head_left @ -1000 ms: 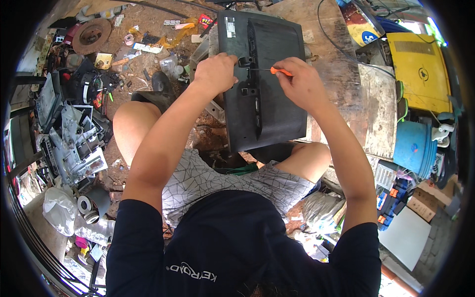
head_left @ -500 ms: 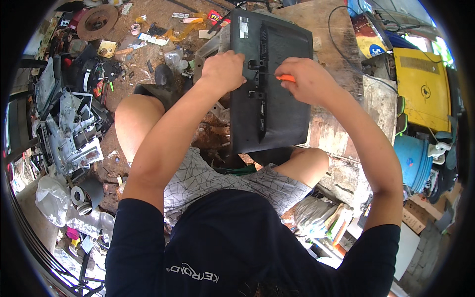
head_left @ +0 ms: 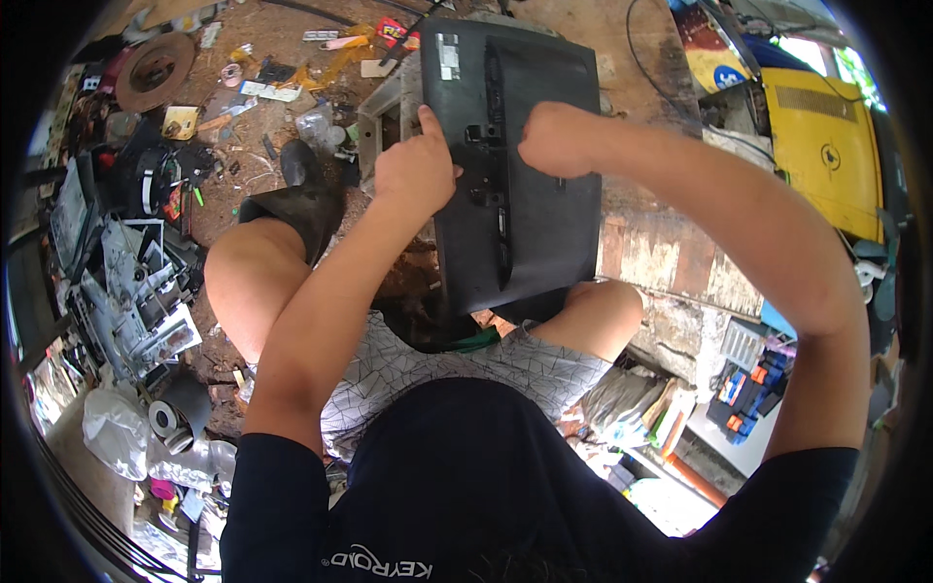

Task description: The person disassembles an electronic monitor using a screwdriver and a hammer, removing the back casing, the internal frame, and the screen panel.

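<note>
A flat black monitor [head_left: 544, 228] lies back side up across my lap and the table edge, its bracket slots and vents along the middle. My left hand [head_left: 416, 173] grips its left edge, forefinger stretched along the rim and the other fingers curled. Over the upper middle of the back, my right hand [head_left: 561, 139] is closed in a fist, turned so its back faces up. The orange-handled screwdriver seen in it half a second ago is now hidden by the fist; a small dark bit shows just below the hand.
The worn wooden table [head_left: 646, 219] stretches to the right under a black cable [head_left: 637, 58]. Scrap metal parts [head_left: 146, 282] pile up at the left, near a rusty disc [head_left: 155, 73]. A yellow casing [head_left: 826, 146] stands at the far right, and blue-and-orange tools [head_left: 746, 398] lie lower right.
My right hand has rolled over and its elbow swung outward, hiding the orange handle. The left hand has shifted slightly down the monitor's edge, forefinger now extended. The whole view has shifted a little.
</note>
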The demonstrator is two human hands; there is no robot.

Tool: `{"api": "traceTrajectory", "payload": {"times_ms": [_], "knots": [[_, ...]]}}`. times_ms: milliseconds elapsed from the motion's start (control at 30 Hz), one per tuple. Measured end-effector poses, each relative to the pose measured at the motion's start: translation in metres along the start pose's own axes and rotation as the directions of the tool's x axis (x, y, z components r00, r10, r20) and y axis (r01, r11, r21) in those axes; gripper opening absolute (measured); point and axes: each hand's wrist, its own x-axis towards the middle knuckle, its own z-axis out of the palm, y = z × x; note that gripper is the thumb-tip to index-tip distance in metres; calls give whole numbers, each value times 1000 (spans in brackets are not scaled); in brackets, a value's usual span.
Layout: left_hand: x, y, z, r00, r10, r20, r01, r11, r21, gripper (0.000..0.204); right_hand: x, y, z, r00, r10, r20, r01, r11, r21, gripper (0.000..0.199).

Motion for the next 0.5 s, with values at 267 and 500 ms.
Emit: {"api": "traceTrajectory", "payload": {"times_ms": [267,500], "knots": [[2,2,-10,999,6,-38,-5,999,40,91,-21,-16,-15,974,-107,-202,10,903,-430,14],[21,8,2,813,460,-357,-541,823,-171,27,-26,-24,10,773,117,-623,-210,975,-78,24]]}}
